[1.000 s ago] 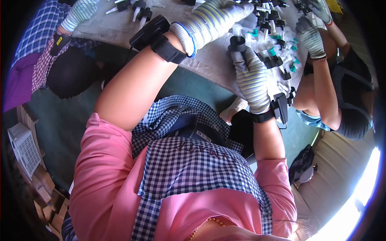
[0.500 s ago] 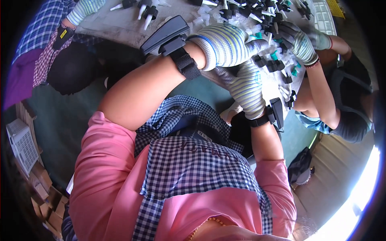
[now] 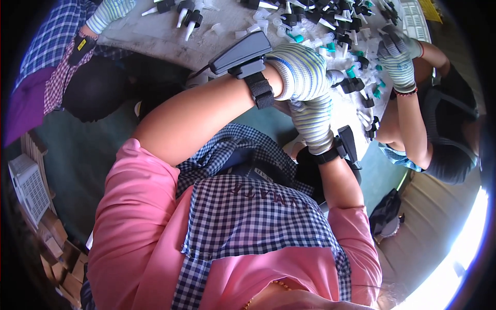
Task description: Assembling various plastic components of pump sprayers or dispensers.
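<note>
Two gloved hands meet at the edge of the grey worktop [image 3: 155, 36]: the left hand [image 3: 302, 72] curls over the right hand [image 3: 312, 121], pressed close together (whether they pinch anything, I cannot tell, the gloves hide it). Just beyond them lies a heap of small black, white and teal plastic parts [image 3: 336, 31]. Right of that, a co-worker's gloved hand [image 3: 397, 59] rests among the parts; far left, another co-worker's hand [image 3: 111, 11] sits on the worktop.

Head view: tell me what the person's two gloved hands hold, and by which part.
Cannot be told. The left hand covers the right hand at the table edge, hiding any grip.
</note>
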Available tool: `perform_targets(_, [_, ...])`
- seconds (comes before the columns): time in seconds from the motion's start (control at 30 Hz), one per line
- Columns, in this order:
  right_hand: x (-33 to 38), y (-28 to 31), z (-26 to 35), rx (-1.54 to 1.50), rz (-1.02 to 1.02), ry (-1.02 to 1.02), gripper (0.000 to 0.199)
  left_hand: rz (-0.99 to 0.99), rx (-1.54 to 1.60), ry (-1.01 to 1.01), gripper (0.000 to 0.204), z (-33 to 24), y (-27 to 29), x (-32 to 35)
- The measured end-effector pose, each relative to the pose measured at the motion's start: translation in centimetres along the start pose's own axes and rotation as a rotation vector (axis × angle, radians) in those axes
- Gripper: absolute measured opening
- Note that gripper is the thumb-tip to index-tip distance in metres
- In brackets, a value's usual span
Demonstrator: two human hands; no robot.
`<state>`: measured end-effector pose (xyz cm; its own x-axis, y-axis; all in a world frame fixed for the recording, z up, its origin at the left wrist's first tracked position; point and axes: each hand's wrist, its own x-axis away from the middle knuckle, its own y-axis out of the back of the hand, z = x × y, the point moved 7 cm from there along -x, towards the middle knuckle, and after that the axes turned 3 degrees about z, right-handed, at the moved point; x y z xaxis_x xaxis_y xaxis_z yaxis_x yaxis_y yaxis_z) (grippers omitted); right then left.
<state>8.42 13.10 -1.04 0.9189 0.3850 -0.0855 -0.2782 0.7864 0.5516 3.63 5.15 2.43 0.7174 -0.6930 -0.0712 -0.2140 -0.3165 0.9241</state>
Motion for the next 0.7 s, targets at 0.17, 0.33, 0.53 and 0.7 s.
perform_targets(0.17, [0.1,-0.1,-1.0,-0.009,0.068,-0.021,0.040,-0.213,0.017,-0.046,0.022,0.0,0.1,0.1])
perform_targets(0.33, [-0.1,-0.1,0.8,0.165,0.026,0.116,0.041,-0.103,-0.039,0.006,0.027,0.0,-0.6,0.7])
perform_targets(0.53, [-2.1,0.8,3.1,0.162,0.030,0.118,0.046,-0.105,0.689,0.400,0.055,3.2,2.5,1.7])
perform_targets(0.7, [-2.7,3.9,3.1,0.418,0.017,-0.056,0.040,-0.694,0.295,0.309,0.022,7.7,5.6,2.3])
